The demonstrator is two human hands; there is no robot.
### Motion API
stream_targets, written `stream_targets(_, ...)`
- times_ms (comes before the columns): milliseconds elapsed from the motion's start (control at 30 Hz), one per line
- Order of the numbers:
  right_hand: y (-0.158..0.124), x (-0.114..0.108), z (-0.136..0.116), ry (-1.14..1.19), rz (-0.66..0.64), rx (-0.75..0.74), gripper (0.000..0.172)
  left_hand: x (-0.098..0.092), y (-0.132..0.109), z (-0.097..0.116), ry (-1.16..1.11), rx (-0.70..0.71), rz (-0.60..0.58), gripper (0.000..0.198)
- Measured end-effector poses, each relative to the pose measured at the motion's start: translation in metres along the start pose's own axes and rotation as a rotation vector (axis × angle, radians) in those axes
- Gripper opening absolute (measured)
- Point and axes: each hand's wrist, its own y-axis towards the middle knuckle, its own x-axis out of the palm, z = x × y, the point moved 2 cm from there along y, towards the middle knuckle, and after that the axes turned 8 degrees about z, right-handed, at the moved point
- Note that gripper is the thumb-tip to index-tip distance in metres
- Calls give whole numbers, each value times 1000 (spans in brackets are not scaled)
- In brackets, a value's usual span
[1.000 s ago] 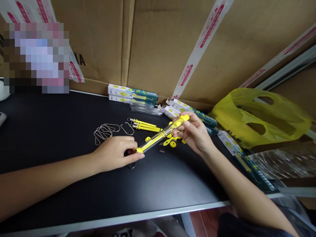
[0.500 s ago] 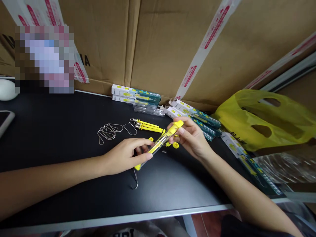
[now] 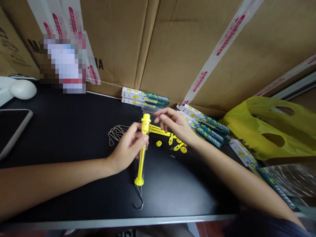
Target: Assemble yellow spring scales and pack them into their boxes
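Observation:
A clear tube with yellow ends and a yellow rod inside (image 3: 141, 161) stands nearly upright, a metal hook (image 3: 141, 203) hanging from its lower end. My left hand (image 3: 128, 146) grips this tube near its upper part. Just right of the yellow cap, my right hand (image 3: 176, 126) is raised with fingers apart and nothing in them. Behind the hands lie yellow rods (image 3: 160, 131), yellow clips (image 3: 178, 146), a yellow ring (image 3: 159, 143) and a small spring (image 3: 172, 156). Bent metal hooks (image 3: 117, 133) lie beyond my left hand.
Long printed boxes (image 3: 145, 98) lie at the back, with more boxes (image 3: 204, 123) to the right. A yellow plastic bag (image 3: 247, 125) sits at the far right. At the left are a white-edged device (image 3: 14, 128) and a rounded white object (image 3: 23, 89).
The tube has turned from slanted to nearly upright. My right hand has let go of its yellow cap and opened. My left hand has moved up along the tube. The camera view has shifted left.

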Motion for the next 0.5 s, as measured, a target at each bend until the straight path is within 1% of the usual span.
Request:
stream_targets(33, 5, 1, -4, -178, -10, -88, 21, -3, 1, 1, -18, 37, 53, 17)
stream_targets(67, 8, 4, -7, -356, -49, -166, 15, -6, 2, 1, -29, 75, 102, 14)
stream_targets(133, 10, 16, -12, -661, -164, -287, 10, -9, 5, 1, -46, 124, 170, 9)
stream_targets(167, 10, 23, -15, -774, -198, -323, 10, -10, 6, 1, -55, 137, 188, 9)
stream_targets(233, 7, 38, -18, -956, -258, -370, 12, -11, 7, 0, -72, 149, 187, 8)
stream_targets(367, 8, 62, -21, -1136, -320, -367, 22, -9, 4, 1, -72, 186, 130, 9)
stream_targets(500, 18, 70, -22, -1222, -395, -329, 25, -8, 1, 3, -57, 193, 96, 10)
